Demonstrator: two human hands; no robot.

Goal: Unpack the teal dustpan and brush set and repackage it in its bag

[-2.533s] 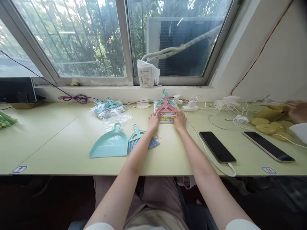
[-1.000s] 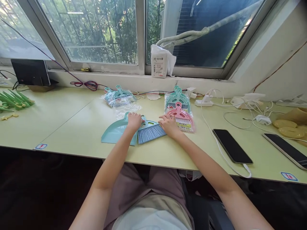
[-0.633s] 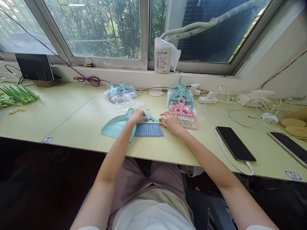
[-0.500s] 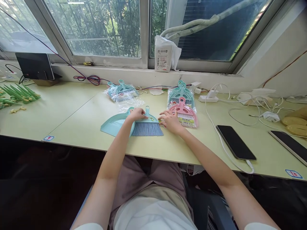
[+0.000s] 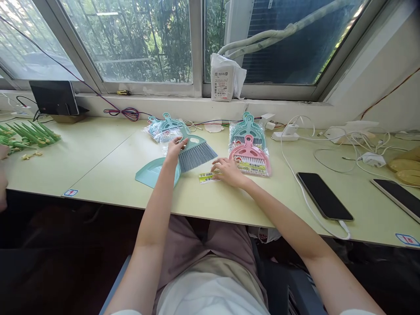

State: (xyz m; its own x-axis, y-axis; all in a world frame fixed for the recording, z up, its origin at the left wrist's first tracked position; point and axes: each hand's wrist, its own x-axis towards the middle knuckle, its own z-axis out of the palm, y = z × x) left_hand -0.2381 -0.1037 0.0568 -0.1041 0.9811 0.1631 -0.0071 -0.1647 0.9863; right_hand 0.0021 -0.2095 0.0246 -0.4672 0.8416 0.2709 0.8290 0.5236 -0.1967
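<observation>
My left hand (image 5: 177, 148) grips a teal hand brush (image 5: 197, 154) by its upper part, with the grey bristles pointing down and to the right. Below my left wrist a teal dustpan (image 5: 150, 172) lies on the table. My right hand (image 5: 226, 170) rests with fingers spread on a small yellow-green printed label (image 5: 206, 177). Beside that hand is a pink brush and dustpan set (image 5: 251, 153) in clear wrapping. Wrapped teal sets (image 5: 248, 127) lie behind the pink one, and more wrapped teal sets (image 5: 166, 127) lie at the back left of the brush.
Phones (image 5: 323, 196) and white charging cables (image 5: 297, 168) lie on the right of the table (image 5: 98, 175). Green plastic stems (image 5: 36, 133) and a dark tablet (image 5: 54, 97) are at the left. Part of another person's hand (image 5: 2, 175) shows at the left edge.
My left hand has lifted the teal brush up and turned it, uncovering the label. My right hand has moved slightly left onto the label. Another person's hand has appeared at the left edge.
</observation>
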